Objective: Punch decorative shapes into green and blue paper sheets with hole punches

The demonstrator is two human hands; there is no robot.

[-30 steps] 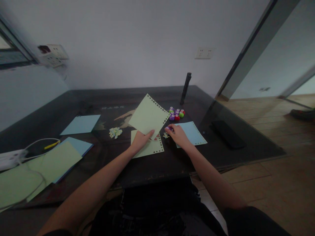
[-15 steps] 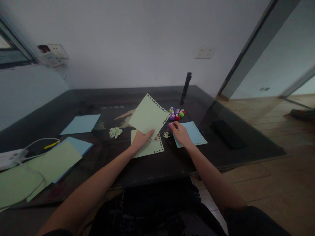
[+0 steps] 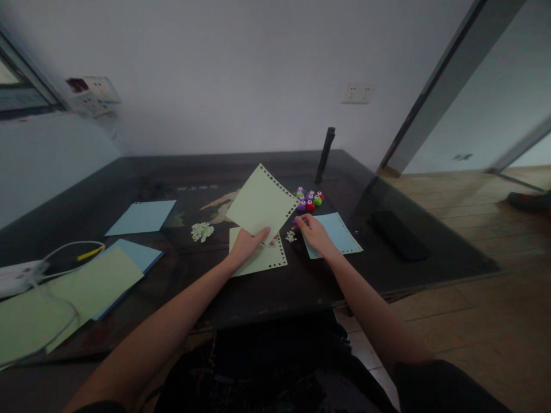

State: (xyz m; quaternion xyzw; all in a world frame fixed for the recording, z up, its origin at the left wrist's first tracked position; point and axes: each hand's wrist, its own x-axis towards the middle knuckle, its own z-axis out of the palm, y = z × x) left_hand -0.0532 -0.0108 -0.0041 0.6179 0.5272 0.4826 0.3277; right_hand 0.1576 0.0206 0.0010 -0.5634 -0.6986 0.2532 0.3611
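My left hand point(image 3: 248, 245) grips a pale green sheet of paper point(image 3: 262, 198), thumb on top, held tilted above the table. Punched holes run along its upper right edge. My right hand point(image 3: 315, 234) pinches a small purple paper punch point(image 3: 296, 221), mostly hidden by the fingers, just below that sheet's right corner and apart from it. Beneath lies another green sheet point(image 3: 258, 261) with holes along its edges. Punched paper bits point(image 3: 291, 236) are scattered between my hands. A light blue punched sheet point(image 3: 340, 232) lies under and beside my right hand.
Beyond my right hand cluster several purple, green and red punches point(image 3: 310, 199). A larger pile of paper bits point(image 3: 202, 232) sits left. Blue point(image 3: 142, 218) and green sheets point(image 3: 99, 281), a cable and a power strip point(image 3: 19, 279) lie far left. A dark flat object point(image 3: 398, 235) is right.
The held green sheet has shifted very slightly to the right. My right hand has barely moved, its fingers still round the purple punch.
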